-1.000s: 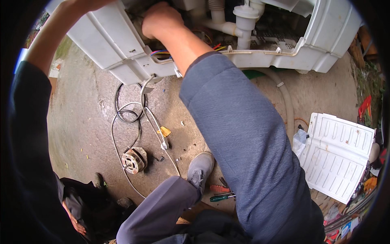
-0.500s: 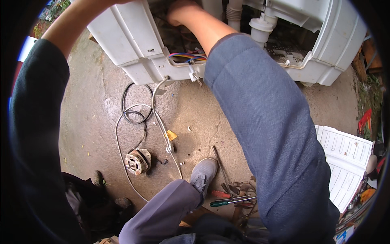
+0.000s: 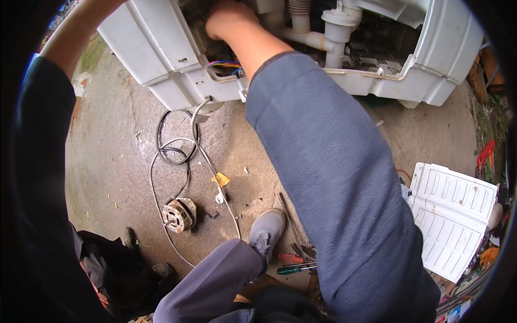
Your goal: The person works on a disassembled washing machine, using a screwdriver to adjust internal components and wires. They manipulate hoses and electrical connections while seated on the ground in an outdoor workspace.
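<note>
A white washing machine housing (image 3: 177, 70) stands in front of me with its lower side opened up. My right hand (image 3: 229, 19) reaches into the left part of that opening, and its fingers are hidden inside. Beside the right wrist, coloured wires (image 3: 223, 64) lie along the rim of the opening. White drain pipes (image 3: 336, 32) and a ribbed hose (image 3: 299, 15) show to the right of the hand. My left forearm (image 3: 81, 27) stretches along the housing's left side, and the hand itself is beyond the upper edge of the picture.
On the concrete, a small electric motor (image 3: 179, 214) lies with a black cable (image 3: 160, 132). A grey cord (image 3: 195, 126) runs from the housing. Near my shoe are a green-handled screwdriver (image 3: 291, 269) and a metal rod (image 3: 290, 218). A white slotted panel (image 3: 449, 215) lies at right.
The housing appears slightly further left and up in the picture. My right hand has shifted left with it, still inside the opening. The left forearm has moved left.
</note>
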